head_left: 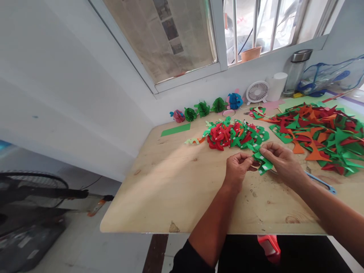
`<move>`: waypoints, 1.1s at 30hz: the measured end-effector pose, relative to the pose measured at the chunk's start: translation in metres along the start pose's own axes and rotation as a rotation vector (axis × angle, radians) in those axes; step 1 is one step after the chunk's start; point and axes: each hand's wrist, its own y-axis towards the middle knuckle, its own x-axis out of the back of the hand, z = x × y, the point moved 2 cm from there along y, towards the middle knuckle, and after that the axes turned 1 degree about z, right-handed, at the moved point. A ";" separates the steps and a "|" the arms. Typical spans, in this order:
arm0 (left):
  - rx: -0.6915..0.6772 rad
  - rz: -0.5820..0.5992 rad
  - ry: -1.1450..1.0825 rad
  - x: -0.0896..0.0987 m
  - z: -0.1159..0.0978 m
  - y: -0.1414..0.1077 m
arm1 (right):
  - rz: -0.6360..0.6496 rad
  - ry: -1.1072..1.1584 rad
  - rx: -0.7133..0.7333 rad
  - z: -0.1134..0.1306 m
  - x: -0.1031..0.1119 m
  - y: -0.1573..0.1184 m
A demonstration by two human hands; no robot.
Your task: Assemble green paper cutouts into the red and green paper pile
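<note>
My right hand point(277, 157) pinches a green paper cutout point(263, 163) with small white squares on it, held just above the wooden table point(159, 189). To its left, my left hand point(239, 167) has thumb and forefinger pressed together at the cutout's left edge; whether the fingertips grip the same paper or another small piece is hard to make out. Right behind my hands lies a pile of red and green cutouts point(223, 134), many with white squares. A larger heap of red, orange and green paper scraps point(313, 132) spreads over the right side.
Folded paper figures point(203, 109) stand along the wall, with a green strip point(175, 130) before them. A small white fan point(257, 92), a glass bottle point(295, 72) and a clear bag point(335, 76) are at the back right. Blue-handled scissors point(324, 183) lie by my right forearm.
</note>
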 end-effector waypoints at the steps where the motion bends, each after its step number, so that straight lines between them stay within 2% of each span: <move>1: 0.003 0.000 0.001 0.000 0.000 0.000 | 0.001 -0.001 0.002 0.000 0.000 0.000; 10: -0.001 -0.029 -0.014 0.003 0.001 0.002 | -0.031 0.028 0.000 0.000 0.004 0.002; 16: 0.060 -0.051 -0.083 0.006 0.003 0.005 | -0.073 0.188 -0.022 -0.001 0.006 0.003; 23: 0.079 -0.072 -0.121 0.008 0.004 0.006 | -0.103 0.325 -0.080 0.010 0.002 0.001; 29: 0.086 -0.062 -0.135 0.008 0.005 0.006 | -0.094 0.329 -0.065 0.009 0.004 0.001; 33: 0.062 -0.059 -0.084 0.007 0.004 0.006 | -0.104 0.228 -0.022 0.007 0.005 0.001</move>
